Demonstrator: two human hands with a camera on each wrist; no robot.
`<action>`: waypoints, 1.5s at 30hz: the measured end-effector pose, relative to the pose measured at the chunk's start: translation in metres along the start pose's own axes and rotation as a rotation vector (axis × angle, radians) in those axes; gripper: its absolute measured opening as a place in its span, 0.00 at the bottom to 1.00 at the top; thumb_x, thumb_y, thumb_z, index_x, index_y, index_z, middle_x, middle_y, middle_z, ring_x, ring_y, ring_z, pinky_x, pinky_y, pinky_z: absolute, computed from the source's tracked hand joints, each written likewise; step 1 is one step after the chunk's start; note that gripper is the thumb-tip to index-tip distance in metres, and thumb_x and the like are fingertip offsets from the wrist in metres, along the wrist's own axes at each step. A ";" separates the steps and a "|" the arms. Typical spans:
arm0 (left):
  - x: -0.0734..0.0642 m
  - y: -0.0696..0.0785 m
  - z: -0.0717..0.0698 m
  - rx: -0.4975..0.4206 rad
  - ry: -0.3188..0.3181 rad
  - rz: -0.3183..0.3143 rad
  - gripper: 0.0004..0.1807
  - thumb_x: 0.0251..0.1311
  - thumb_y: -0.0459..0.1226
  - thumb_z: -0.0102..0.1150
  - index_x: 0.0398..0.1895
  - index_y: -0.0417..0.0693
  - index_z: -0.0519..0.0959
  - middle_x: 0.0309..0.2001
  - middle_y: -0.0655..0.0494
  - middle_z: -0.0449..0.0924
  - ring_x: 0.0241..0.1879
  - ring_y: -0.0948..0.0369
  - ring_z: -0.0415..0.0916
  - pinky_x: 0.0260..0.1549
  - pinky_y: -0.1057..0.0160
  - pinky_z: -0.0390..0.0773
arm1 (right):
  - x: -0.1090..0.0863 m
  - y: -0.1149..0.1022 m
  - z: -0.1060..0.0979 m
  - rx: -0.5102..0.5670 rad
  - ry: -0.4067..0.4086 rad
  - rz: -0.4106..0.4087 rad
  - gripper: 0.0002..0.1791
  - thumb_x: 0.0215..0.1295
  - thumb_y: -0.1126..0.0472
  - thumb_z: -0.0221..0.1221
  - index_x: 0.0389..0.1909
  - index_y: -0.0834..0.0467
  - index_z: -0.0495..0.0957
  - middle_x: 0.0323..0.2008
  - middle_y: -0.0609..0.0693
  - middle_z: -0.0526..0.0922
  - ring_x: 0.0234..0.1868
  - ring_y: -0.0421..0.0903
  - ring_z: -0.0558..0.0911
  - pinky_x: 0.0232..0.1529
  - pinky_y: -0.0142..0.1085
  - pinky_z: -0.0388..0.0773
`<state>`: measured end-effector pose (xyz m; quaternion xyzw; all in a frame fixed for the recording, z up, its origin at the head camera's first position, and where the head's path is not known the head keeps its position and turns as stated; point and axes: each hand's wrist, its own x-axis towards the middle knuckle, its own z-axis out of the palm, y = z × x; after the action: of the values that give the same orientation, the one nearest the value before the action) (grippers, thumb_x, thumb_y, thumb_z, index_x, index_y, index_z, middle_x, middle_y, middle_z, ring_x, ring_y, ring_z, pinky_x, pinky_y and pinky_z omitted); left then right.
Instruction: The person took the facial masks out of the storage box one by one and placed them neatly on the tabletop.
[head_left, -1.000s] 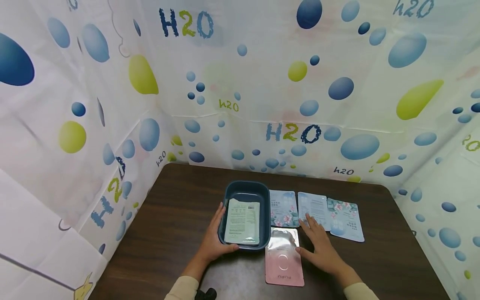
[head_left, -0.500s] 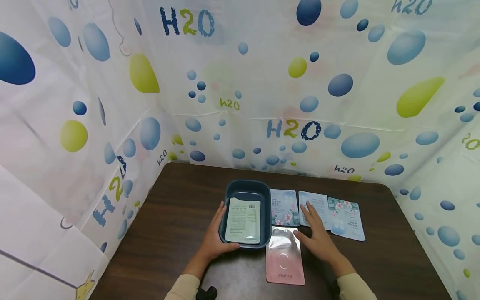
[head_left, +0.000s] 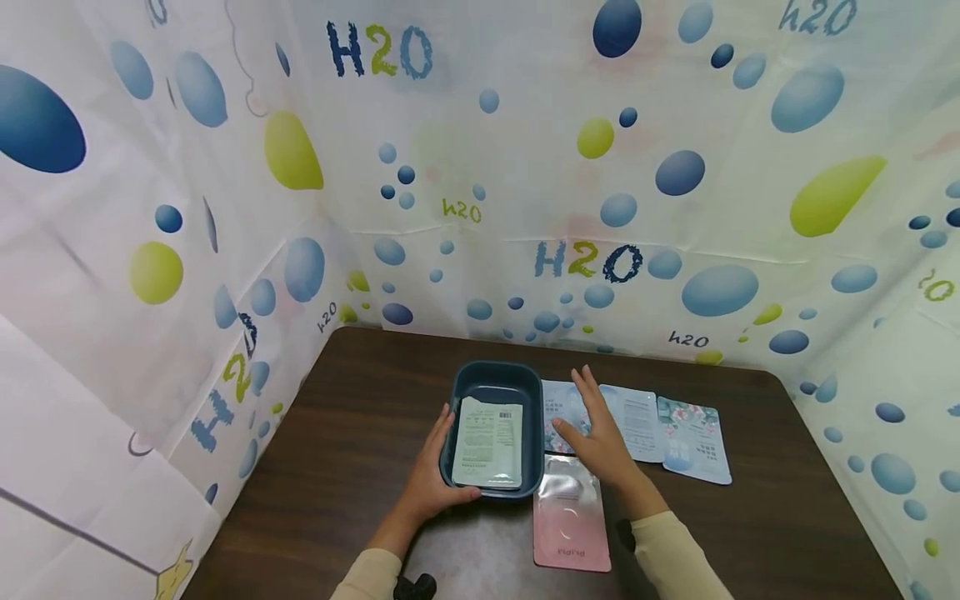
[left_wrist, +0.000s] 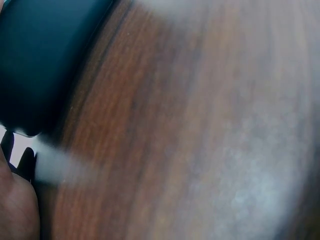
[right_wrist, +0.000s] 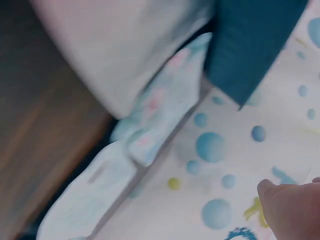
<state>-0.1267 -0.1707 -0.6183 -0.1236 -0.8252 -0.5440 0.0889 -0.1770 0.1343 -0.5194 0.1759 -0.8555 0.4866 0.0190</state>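
Note:
My left hand [head_left: 431, 487] holds the near left corner of a dark blue plastic tub [head_left: 498, 389], fingers along its side and thumb across its front. Inside the tub lies a pale green printed packet [head_left: 489, 442]. My right hand [head_left: 600, 442] is spread with nothing in it, over the row of packets just right of the tub. It partly covers a floral light blue packet [head_left: 557, 408]. Below that lies a silver and pink foil packet [head_left: 572, 529]. In the left wrist view the tub's wall [left_wrist: 45, 60] stands beyond the edge of my hand [left_wrist: 17, 205].
A light blue text-covered packet [head_left: 633, 417] and another floral packet [head_left: 693, 442] continue the row to the right on the dark wooden table [head_left: 360, 400]. A white curtain [head_left: 525, 158] with blue and green spots hangs behind.
My right hand has moved left and away from me, from the middle packet to the first packet near the tub. The left hand stays at the tub.

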 end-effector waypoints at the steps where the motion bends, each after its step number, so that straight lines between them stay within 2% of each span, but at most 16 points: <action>1: 0.000 -0.001 0.000 0.001 0.002 0.001 0.73 0.28 0.48 0.88 0.81 0.43 0.53 0.84 0.50 0.43 0.81 0.42 0.47 0.69 0.28 0.56 | 0.003 -0.003 0.003 0.016 0.001 0.004 0.45 0.71 0.49 0.60 0.83 0.42 0.47 0.85 0.49 0.39 0.83 0.64 0.43 0.69 0.78 0.45; 6: -0.002 -0.003 0.001 -0.001 0.008 0.010 0.73 0.28 0.48 0.87 0.82 0.45 0.53 0.84 0.48 0.44 0.81 0.41 0.47 0.68 0.26 0.55 | 0.015 -0.018 0.019 0.123 0.012 0.038 0.44 0.72 0.48 0.60 0.82 0.42 0.48 0.84 0.46 0.38 0.84 0.60 0.42 0.74 0.72 0.43; 11: -0.001 -0.002 -0.001 -0.009 -0.001 0.001 0.72 0.30 0.49 0.87 0.82 0.46 0.53 0.84 0.49 0.43 0.81 0.41 0.47 0.69 0.26 0.55 | 0.027 -0.029 0.034 0.210 0.016 0.077 0.41 0.75 0.50 0.58 0.82 0.46 0.49 0.84 0.49 0.38 0.84 0.57 0.43 0.79 0.60 0.47; 15: 0.000 0.001 0.000 -0.008 -0.005 -0.008 0.71 0.31 0.48 0.86 0.82 0.47 0.53 0.84 0.50 0.43 0.81 0.42 0.46 0.69 0.26 0.55 | 0.035 -0.033 0.043 0.277 0.022 0.117 0.41 0.75 0.52 0.58 0.82 0.46 0.49 0.84 0.49 0.39 0.84 0.54 0.44 0.80 0.56 0.47; 25: 0.002 0.002 0.001 -0.007 -0.003 -0.001 0.70 0.32 0.48 0.86 0.82 0.47 0.53 0.84 0.52 0.43 0.81 0.41 0.47 0.69 0.27 0.56 | 0.043 -0.034 0.064 0.307 -0.006 0.231 0.40 0.75 0.51 0.58 0.82 0.46 0.51 0.84 0.54 0.42 0.83 0.61 0.48 0.80 0.57 0.48; 33: 0.001 0.003 -0.001 -0.003 -0.008 0.009 0.71 0.31 0.47 0.86 0.82 0.45 0.52 0.84 0.50 0.43 0.80 0.39 0.48 0.68 0.26 0.57 | 0.042 -0.030 0.081 0.352 -0.039 0.333 0.40 0.75 0.51 0.58 0.81 0.49 0.51 0.83 0.57 0.46 0.82 0.64 0.46 0.77 0.65 0.49; 37: 0.002 0.003 -0.002 -0.010 -0.008 0.029 0.71 0.31 0.45 0.86 0.81 0.43 0.53 0.84 0.50 0.43 0.80 0.39 0.48 0.68 0.26 0.57 | 0.043 -0.027 0.091 0.321 -0.033 0.384 0.40 0.73 0.49 0.59 0.81 0.49 0.53 0.82 0.59 0.51 0.81 0.65 0.51 0.74 0.68 0.52; 41: 0.002 0.000 -0.001 0.002 -0.009 0.045 0.72 0.30 0.46 0.86 0.81 0.42 0.52 0.84 0.50 0.42 0.80 0.39 0.48 0.67 0.26 0.57 | 0.043 -0.025 0.099 0.289 -0.030 0.442 0.41 0.71 0.48 0.61 0.80 0.49 0.55 0.80 0.61 0.56 0.79 0.65 0.59 0.73 0.67 0.56; 45: 0.002 -0.001 -0.001 0.007 -0.010 0.046 0.72 0.30 0.48 0.86 0.81 0.42 0.52 0.84 0.47 0.43 0.80 0.39 0.48 0.67 0.26 0.58 | 0.041 -0.024 0.105 0.279 -0.042 0.475 0.42 0.69 0.50 0.62 0.80 0.50 0.55 0.79 0.63 0.58 0.77 0.66 0.62 0.72 0.67 0.57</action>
<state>-0.1290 -0.1717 -0.6180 -0.1452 -0.8244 -0.5382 0.0977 -0.1930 0.0236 -0.5458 -0.0189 -0.7976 0.5869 -0.1377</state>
